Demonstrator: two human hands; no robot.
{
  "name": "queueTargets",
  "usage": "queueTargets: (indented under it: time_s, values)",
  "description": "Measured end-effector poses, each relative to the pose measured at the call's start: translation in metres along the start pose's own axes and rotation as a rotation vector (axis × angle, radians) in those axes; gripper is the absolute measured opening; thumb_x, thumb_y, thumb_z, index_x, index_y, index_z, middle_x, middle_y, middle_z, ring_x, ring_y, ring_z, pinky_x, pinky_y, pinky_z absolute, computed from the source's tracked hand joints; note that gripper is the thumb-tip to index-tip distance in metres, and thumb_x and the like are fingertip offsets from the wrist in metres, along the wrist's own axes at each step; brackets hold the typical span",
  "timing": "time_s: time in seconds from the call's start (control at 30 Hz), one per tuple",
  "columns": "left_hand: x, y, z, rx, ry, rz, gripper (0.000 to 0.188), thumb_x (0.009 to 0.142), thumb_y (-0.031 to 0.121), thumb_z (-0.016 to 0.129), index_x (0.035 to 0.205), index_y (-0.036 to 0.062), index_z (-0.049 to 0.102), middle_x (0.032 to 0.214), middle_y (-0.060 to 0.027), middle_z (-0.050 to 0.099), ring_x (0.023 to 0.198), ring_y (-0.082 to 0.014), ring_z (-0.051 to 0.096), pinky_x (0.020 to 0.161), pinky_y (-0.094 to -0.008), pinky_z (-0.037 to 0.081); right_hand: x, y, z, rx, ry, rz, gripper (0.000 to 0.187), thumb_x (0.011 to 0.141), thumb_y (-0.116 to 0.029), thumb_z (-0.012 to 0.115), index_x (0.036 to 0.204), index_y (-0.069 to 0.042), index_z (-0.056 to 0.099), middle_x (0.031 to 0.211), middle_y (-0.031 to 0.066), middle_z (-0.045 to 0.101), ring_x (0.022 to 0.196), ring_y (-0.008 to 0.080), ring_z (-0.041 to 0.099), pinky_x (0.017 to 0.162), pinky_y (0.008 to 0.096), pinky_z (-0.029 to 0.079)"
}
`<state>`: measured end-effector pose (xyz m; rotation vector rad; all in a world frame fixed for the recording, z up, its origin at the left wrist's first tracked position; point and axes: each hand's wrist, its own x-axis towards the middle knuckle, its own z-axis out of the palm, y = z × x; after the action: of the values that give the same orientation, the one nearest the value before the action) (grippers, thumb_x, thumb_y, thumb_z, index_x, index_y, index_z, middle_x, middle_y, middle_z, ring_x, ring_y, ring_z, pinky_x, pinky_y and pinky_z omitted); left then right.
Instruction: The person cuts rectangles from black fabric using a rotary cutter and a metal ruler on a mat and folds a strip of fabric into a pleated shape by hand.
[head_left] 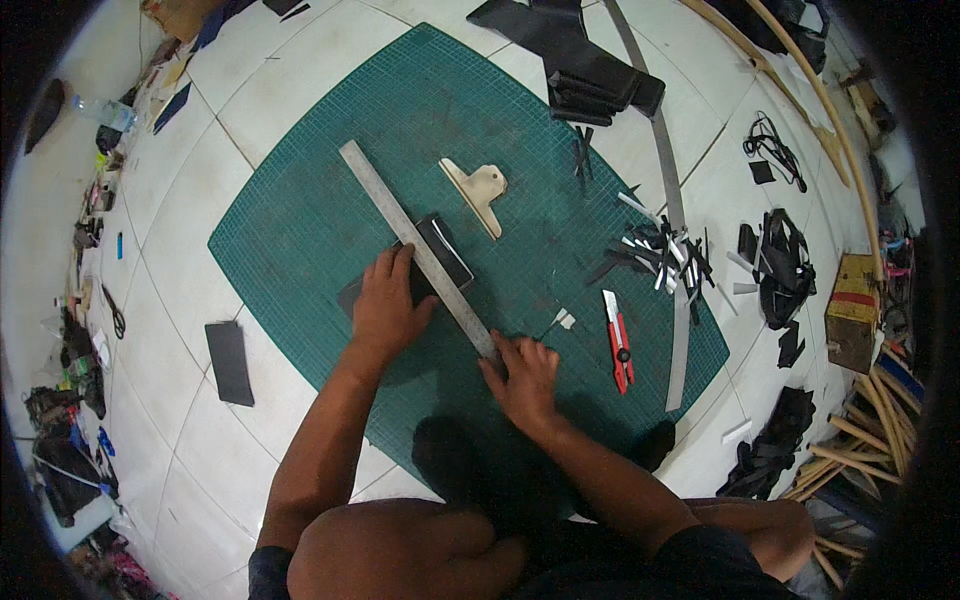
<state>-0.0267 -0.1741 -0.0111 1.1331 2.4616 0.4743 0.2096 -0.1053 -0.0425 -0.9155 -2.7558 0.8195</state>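
Note:
A steel ruler (pixel 403 223) lies aslant over a black sheet piece (pixel 440 245) on the green cutting mat (pixel 330 130). My left hand (pixel 385 305) rests flat on the black piece with its fingers stretched out, its fingertips beside the ruler's edge. My right hand (pixel 527 382) holds the near end of the ruler between thumb and fingers. To the right of that hand lies a red utility knife (pixel 618 345) with its blade showing. A cream metal bulldog clip (pixel 474 192) sits beyond the ruler, apart from both hands.
Black and white offcut strips (pixel 665 255) are heaped on the mat's right side, over a long metal strip (pixel 677 350). Folded black material (pixel 590 65) lies at the far edge. A dark rectangular piece (pixel 229 363) and scissors (pixel 114 312) lie on the tiles at left.

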Motion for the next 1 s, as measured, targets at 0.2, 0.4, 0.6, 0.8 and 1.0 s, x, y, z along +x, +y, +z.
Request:
queueTargets:
  time_s: [0.2,0.4,0.6,0.8,1.0]
  values:
    - [0.003,0.002,0.000,0.038,-0.032,-0.050,0.081,0.079,0.031,0.080,0.144,0.0040,0.040,0.141,-0.0177,0.045,0.126,-0.0381,0.049,0.101,-0.0484,0.049,0.003,0.003,0.000,0.094,-0.003,0.032,0.046,0.081,-0.023,0.077,0.121,-0.006,0.066,0.095,0.0069,0.056,0.093,0.0223,0.052,0.083,0.0387,0.033]
    - [0.005,0.004,0.003,0.085,-0.022,-0.042,0.081,0.079,0.034,0.080,0.143,0.0030,0.041,0.145,-0.0169,0.043,0.127,-0.0373,0.049,0.100,-0.0466,0.050,0.001,0.006,0.002,0.127,0.017,0.049,0.045,0.078,-0.023,0.078,0.119,-0.006,0.067,0.096,0.0069,0.058,0.092,0.0214,0.054,0.083,0.0383,0.034]
    - [0.009,0.005,0.003,0.132,-0.060,-0.064,0.083,0.079,0.034,0.080,0.145,0.0041,0.040,0.149,-0.0156,0.040,0.129,-0.0367,0.048,0.101,-0.0462,0.051,0.002,0.009,0.005,0.132,0.057,0.042,0.042,0.078,-0.023,0.079,0.115,-0.006,0.068,0.093,0.0062,0.059,0.090,0.0214,0.056,0.082,0.0384,0.035]
    - [0.010,0.011,-0.002,0.138,-0.086,-0.080,0.085,0.078,0.037,0.080,0.145,0.0038,0.040,0.151,-0.0149,0.039,0.129,-0.0365,0.048,0.100,-0.0459,0.052,0.002,0.008,0.006,0.152,0.071,0.072,0.042,0.078,-0.022,0.079,0.115,-0.006,0.068,0.093,0.0053,0.059,0.089,0.0209,0.056,0.082,0.0387,0.035]
    - [0.011,0.009,0.000,0.138,-0.053,-0.060,0.085,0.078,0.037,0.080,0.145,0.0034,0.041,0.150,-0.0149,0.040,0.127,-0.0363,0.049,0.099,-0.0458,0.053,0.002,0.008,0.007,0.163,0.060,0.074,0.040,0.079,-0.022,0.078,0.114,-0.006,0.068,0.092,0.0046,0.059,0.087,0.0205,0.055,0.083,0.0394,0.034]
